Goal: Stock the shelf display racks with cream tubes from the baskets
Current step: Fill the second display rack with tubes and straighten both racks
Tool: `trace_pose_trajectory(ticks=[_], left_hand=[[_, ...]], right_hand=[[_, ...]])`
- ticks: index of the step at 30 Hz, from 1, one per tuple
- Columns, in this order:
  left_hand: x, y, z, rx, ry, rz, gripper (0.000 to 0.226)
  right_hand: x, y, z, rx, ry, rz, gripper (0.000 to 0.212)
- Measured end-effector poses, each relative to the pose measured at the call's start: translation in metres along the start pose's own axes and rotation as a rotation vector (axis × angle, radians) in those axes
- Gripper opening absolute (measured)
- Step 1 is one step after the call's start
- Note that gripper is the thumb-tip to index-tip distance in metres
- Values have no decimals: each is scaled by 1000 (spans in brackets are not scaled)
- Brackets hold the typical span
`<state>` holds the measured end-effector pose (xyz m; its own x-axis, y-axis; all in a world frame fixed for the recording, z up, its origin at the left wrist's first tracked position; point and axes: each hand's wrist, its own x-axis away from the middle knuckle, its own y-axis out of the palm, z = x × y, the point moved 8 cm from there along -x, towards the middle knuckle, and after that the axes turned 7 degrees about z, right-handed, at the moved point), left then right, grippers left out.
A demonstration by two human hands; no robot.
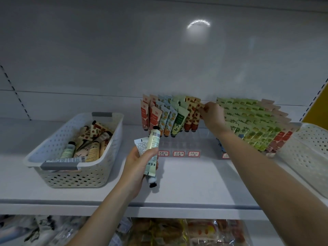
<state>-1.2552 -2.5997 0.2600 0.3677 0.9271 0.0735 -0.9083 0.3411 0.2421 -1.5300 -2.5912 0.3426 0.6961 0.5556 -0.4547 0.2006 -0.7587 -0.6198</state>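
the left hand is curled round a few cream tubes, held over the white shelf just in front of the clear rack. the right hand pinches the top of a spotted tube at the right end of the rows standing in that rack, and a second full rack is just to its right. more tubes lie in the white basket on the left of the shelf, and another basket sits at the far right.
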Motion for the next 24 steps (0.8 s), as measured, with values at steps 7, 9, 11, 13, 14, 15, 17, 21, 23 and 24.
trace_pose_trajectory(ticks=[7, 9, 11, 13, 14, 15, 17, 21, 23, 24], left_hand=[[2, 5, 1, 16, -4, -10, 26], [3, 5, 2, 16, -1, -13, 26], [4, 6, 3, 21, 1, -17, 25], [4, 6, 3, 24, 3, -16, 25], [4, 6, 3, 25, 1, -15, 26], [4, 6, 3, 25, -3, -14, 27], [4, 6, 2, 28, -7, -16, 27], [5, 6, 4, 34, -6, -23, 25], [5, 6, 6, 31, -4, -24, 27], [5, 5, 6, 30, -2, -24, 29]], right_hand=[[0, 1, 2, 18, 13, -20, 28], [0, 1, 1, 18, 23, -31, 28], [0, 2, 1, 27, 28, -40, 24], [-1, 2, 1, 40, 23, -38, 22], [-1, 3, 1, 44, 20, -36, 22], [-1, 3, 1, 49, 19, -37, 22], [0, 3, 1, 59, 23, -38, 21], [0, 2, -1, 59, 30, -41, 19], [1, 3, -1, 68, 29, -55, 17], [1, 4, -1, 74, 32, -65, 15]])
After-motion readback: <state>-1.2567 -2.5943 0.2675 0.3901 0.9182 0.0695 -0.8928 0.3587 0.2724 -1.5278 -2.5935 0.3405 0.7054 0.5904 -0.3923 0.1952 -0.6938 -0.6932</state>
